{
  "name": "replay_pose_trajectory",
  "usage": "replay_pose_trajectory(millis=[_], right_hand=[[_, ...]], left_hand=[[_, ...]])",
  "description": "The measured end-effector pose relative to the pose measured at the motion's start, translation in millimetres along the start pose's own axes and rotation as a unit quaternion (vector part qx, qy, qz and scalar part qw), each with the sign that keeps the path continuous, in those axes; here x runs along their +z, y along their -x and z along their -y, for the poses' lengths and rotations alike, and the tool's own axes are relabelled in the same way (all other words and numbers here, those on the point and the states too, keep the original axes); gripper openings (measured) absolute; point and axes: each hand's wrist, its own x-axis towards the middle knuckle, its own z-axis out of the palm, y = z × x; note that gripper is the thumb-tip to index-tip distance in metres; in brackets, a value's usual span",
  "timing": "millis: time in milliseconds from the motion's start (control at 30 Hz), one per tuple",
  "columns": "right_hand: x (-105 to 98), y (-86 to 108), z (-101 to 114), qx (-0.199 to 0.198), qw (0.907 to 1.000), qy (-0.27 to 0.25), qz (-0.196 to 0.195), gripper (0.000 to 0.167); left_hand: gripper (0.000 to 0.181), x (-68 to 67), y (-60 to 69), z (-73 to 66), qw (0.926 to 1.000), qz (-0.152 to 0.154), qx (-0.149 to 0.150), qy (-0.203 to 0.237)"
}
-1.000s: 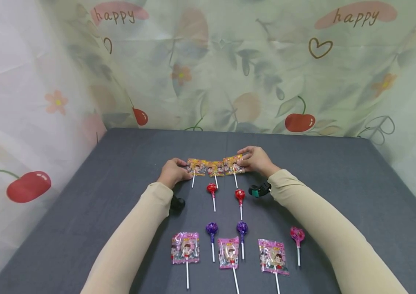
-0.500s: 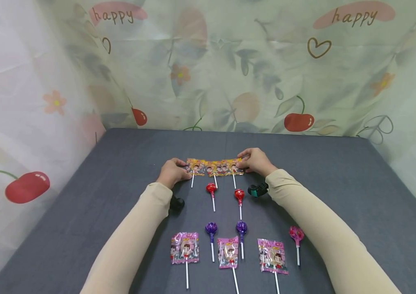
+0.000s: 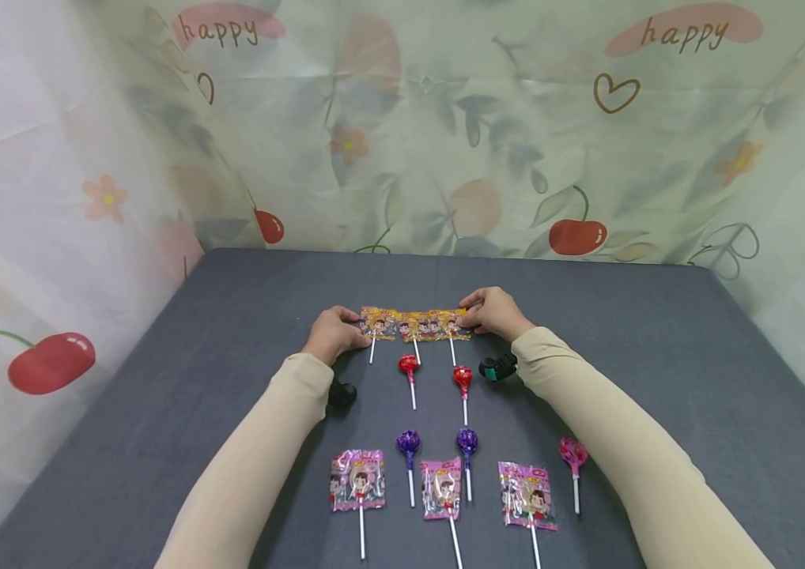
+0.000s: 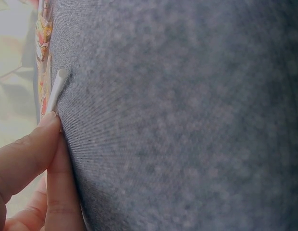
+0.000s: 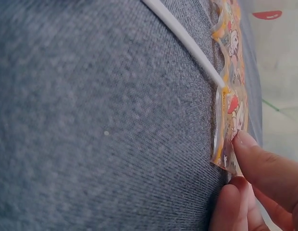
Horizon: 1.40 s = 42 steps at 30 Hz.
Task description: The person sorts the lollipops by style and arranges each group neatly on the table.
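Now the right hand's [image 3: 496, 313] fingers pinch the rightmost square, yellow plastic-wrapped lollipop [image 3: 449, 322], straightened since earlier, while the left hand's [image 3: 332, 335] pinch the leftmost yellow-wrapped lollipop [image 3: 378, 322].

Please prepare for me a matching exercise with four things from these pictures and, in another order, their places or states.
1. Right hand
2. Yellow packets
3. Red lollipops
4. Round pink lollipop

A. Between yellow packets and purple lollipops
B. To the right of all pink packets
C. Holding the rightmost yellow packet
D. In a row, beyond the red lollipops

Pairs: 1-C, 2-D, 3-A, 4-B
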Motion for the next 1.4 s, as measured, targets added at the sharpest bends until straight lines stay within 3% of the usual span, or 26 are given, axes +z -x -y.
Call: replay_pose_trajectory(millis=[967,1233,1400], right_hand=[[0,-1.8,1,0.014,0.9998,0.008,-0.011,0.036],[-8,7.3,1,-0.012,0.996,-0.079,0.039,0.048],[-18,27.8,11,-0.053,0.9876,-0.134,0.061,0.049]], left_hand=[[0.049,-1.0,4.9,-1.3,1.0,-0.004,0.006,0.001],[0.049,-0.6,4.4,-0.9,1.0,-0.004,0.008,0.0],[0.05,-0.8,3.8,-0.5,0.9999,-0.001,0.009,0.005]])
